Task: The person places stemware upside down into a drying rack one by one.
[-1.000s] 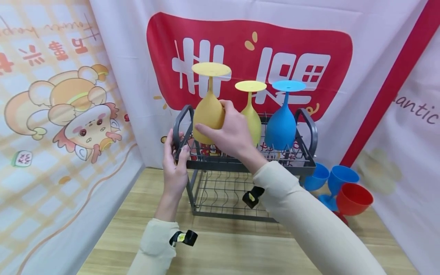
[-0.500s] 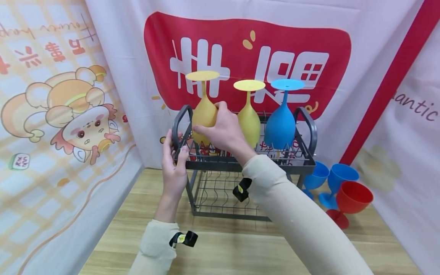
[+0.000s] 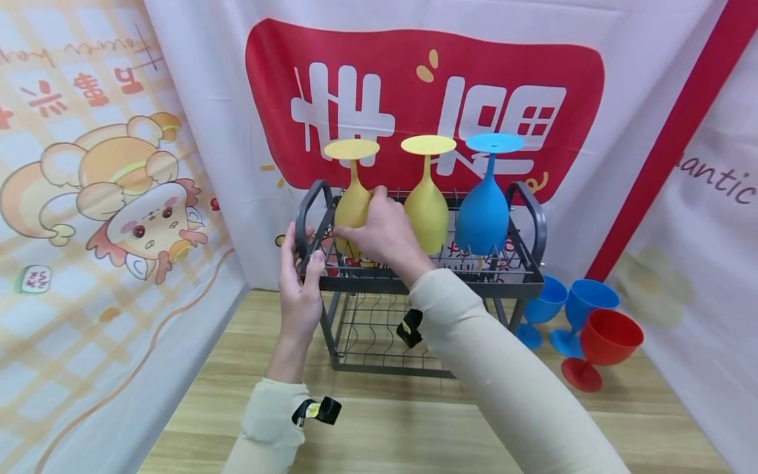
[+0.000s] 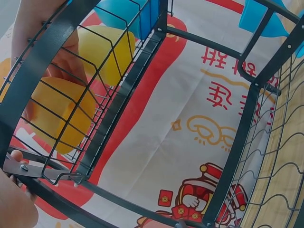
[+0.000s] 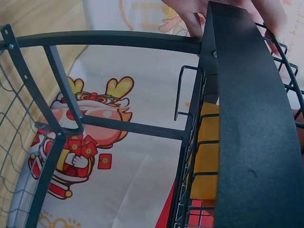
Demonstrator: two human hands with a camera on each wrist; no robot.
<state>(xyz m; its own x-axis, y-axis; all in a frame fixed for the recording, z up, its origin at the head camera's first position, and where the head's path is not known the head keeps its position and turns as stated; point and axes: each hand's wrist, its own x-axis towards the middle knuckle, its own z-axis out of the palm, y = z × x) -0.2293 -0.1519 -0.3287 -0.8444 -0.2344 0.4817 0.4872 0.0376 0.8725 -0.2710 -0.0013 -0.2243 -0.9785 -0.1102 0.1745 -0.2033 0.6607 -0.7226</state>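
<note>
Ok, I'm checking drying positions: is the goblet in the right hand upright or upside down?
Upside down: the yellow goblet in the right hand has its foot on top, bowl below.

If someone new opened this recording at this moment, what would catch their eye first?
Probably the upside-down goblets in the top tier of the dish rack: the left yellow goblet, gripped by the right hand, the middle yellow goblet and the blue goblet at right. Behind them is a big red panel with white lettering. Right of the rack stand a red goblet and two blue goblets.
</note>
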